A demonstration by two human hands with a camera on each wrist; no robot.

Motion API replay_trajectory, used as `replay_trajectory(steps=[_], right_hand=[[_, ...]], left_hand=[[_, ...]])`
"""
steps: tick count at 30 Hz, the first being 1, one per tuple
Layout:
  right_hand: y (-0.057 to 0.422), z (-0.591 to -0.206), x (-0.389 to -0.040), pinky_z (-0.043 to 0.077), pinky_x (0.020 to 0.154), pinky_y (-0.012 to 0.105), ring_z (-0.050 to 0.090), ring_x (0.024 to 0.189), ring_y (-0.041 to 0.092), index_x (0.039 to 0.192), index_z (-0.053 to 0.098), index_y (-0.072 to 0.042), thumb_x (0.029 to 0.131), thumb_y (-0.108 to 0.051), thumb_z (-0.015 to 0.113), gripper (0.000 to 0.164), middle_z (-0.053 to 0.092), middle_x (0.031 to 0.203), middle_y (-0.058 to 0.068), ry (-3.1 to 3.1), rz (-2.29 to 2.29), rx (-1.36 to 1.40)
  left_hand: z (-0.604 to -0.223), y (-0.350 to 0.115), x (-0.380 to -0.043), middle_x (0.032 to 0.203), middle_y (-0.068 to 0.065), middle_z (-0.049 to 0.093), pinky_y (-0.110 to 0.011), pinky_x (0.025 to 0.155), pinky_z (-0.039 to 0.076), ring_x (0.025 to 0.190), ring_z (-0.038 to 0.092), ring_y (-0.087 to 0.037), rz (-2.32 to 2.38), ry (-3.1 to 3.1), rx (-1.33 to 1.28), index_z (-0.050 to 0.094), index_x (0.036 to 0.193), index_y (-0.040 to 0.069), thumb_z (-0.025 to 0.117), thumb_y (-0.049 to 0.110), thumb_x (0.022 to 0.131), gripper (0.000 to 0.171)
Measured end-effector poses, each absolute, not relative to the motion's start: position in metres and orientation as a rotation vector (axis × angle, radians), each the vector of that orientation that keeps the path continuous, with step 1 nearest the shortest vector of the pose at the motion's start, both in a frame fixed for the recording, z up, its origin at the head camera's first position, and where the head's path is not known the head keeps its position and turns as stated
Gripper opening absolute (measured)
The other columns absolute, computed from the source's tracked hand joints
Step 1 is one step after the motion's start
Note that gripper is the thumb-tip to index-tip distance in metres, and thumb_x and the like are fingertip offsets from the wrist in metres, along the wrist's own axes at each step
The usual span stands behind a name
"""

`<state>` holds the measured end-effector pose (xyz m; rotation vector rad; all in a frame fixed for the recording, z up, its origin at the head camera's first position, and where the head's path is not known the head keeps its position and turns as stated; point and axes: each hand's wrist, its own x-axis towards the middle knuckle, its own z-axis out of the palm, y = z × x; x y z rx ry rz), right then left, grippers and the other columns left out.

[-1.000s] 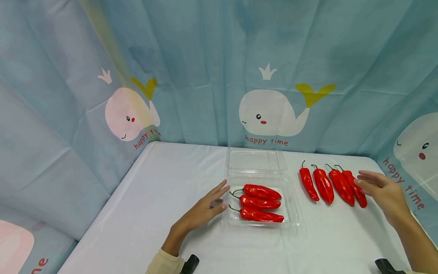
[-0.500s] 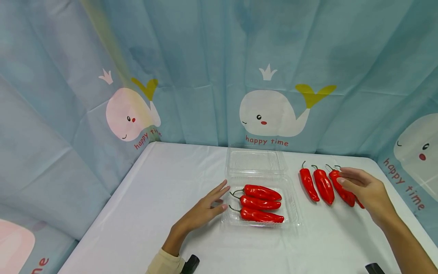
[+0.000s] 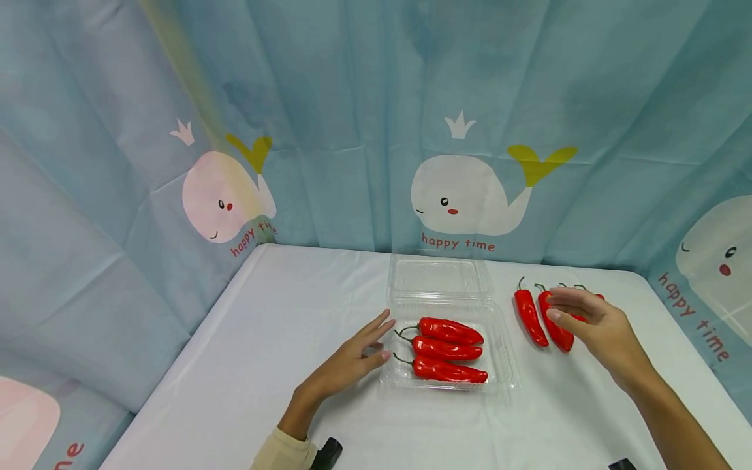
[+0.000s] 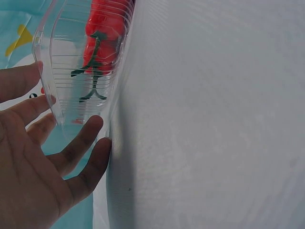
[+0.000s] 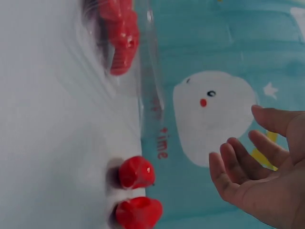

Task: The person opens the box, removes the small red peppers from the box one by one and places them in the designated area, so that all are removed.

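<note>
Peppers [image 3: 449, 348], three of them, red and side by side, lie in a clear box [image 3: 501, 352] on the table [image 3: 294, 313], stems toward the person's left. The lid [image 3: 437, 275] is folded back on the far side. Right of the box, four more peppers [image 3: 530, 318] make a row, stems pointing away. The right hand [image 3: 596, 324] hovers over this row, partly covering it, fingertips toward the box, fingers loosely bent and thumb apart; it grasps nothing. Its forearm slants in from the lower right. The left hand [image 3: 348, 359] is also unclenched and holds nothing, fingers extended and slightly spread at the box's left edge; whether they press on it cannot be told. Behind the table hangs a blue curtain [image 3: 329, 98] printed with whales.
</note>
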<state>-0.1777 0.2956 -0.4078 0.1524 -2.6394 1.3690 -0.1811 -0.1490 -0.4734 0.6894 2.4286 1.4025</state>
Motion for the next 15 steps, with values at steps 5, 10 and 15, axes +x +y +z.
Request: replay_trajectory(steps=[5, 10, 15], right_hand=[[0.280, -0.404, -0.175, 0.056, 0.082, 0.012, 0.061, 0.110, -0.008, 0.147, 0.059, -0.009, 0.104, -0.029, 0.071, 0.050, 0.067, 0.127, -0.010, -2.621, 1.410, 0.225], [0.266, -0.401, -0.172, 0.062, 0.080, 0.023, 0.062, 0.110, -0.005, 0.147, 0.059, -0.010, 0.102, -0.028, 0.073, 0.050, 0.068, 0.129, -0.001, -2.629, 1.471, 0.271], [0.253, -0.403, -0.172, 0.061, 0.083, 0.022, 0.067, 0.111, 0.001, 0.145, 0.061, -0.011, 0.103, -0.027, 0.072, 0.046, 0.068, 0.132, 0.009, -2.640, 1.547, 0.347]], left_hand=[[-0.473, -0.149, -0.181, 0.179, 0.003, 0.015, -0.056, 0.113, 0.048, 0.135, 0.060, -0.031, 1.400, 2.431, 0.693, 0.035, 0.167, 0.016, 0.058, 0.028, 0.111, 0.062], [-0.473, -0.150, -0.181, 0.179, 0.002, 0.015, -0.054, 0.112, 0.049, 0.135, 0.060, -0.030, 1.397, 2.432, 0.695, 0.035, 0.167, 0.016, 0.057, 0.028, 0.111, 0.062], [-0.473, -0.150, -0.181, 0.179, 0.001, 0.015, -0.053, 0.111, 0.049, 0.135, 0.060, -0.031, 1.401, 2.430, 0.700, 0.035, 0.167, 0.017, 0.057, 0.027, 0.111, 0.062]])
